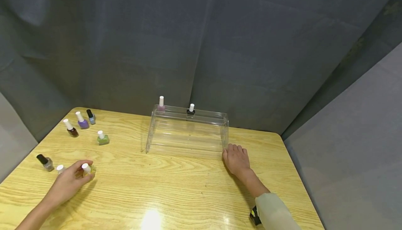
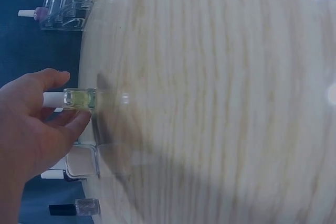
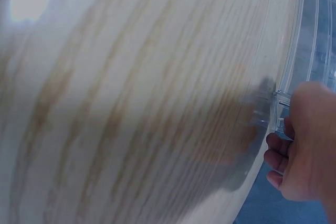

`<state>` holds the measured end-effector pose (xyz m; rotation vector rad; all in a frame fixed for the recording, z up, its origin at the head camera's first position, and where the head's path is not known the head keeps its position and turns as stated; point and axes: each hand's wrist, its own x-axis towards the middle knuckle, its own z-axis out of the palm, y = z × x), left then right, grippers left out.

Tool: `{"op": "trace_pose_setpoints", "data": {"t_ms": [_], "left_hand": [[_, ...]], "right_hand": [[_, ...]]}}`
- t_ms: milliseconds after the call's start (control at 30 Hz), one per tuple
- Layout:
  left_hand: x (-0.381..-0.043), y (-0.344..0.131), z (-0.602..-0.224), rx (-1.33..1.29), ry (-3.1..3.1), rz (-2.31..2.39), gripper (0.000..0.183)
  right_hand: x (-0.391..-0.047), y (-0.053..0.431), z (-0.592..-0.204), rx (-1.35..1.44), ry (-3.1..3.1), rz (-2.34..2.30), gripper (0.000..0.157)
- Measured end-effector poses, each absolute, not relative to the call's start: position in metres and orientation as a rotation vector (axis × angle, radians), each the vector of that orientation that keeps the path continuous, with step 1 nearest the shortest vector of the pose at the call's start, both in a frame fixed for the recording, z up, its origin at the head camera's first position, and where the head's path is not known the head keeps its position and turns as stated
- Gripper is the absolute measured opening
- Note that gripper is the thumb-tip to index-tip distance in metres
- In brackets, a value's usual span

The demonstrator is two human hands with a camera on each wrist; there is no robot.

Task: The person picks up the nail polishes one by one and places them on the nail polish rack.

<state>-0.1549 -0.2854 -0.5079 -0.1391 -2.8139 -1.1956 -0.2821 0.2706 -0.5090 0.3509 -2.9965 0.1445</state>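
Note:
At the left of the table, my left hand [image 1: 69, 183] has thumb and fingers around a yellow nail polish bottle [image 1: 90, 172] with a white cap. In the left wrist view that bottle [image 2: 80, 98] is upright, the lower fingertip right at its glass. A white-capped bottle [image 1: 60, 168] beside this hand is partly hidden by it. My right hand [image 1: 237, 159] holds the front right corner of a clear stepped rack [image 1: 188, 148]; its fingers curl at the side panel in the right wrist view. On the rack's top step stand a mauve polish [image 1: 161, 105] and a black polish [image 1: 191, 110].
Toward the back left stand a dark brown polish [image 1: 73, 131], a purple one [image 1: 83, 123], a blue one [image 1: 91, 118] and a green one [image 1: 103, 139]. A grey glittery bottle [image 1: 47, 164] is near the left edge. Dark curtain [image 1: 201, 48] hangs behind the table.

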Motion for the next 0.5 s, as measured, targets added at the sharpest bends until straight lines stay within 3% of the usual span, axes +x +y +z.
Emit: {"op": "trace_pose_setpoints", "data": {"t_ms": [500], "left_hand": [[-0.1562,-0.2824,-0.5134,-0.138,-2.827,-1.145,0.046]], "right_hand": [[-0.2822,0.2712,-0.5098,0.355,-2.985,0.157,0.031]]}}
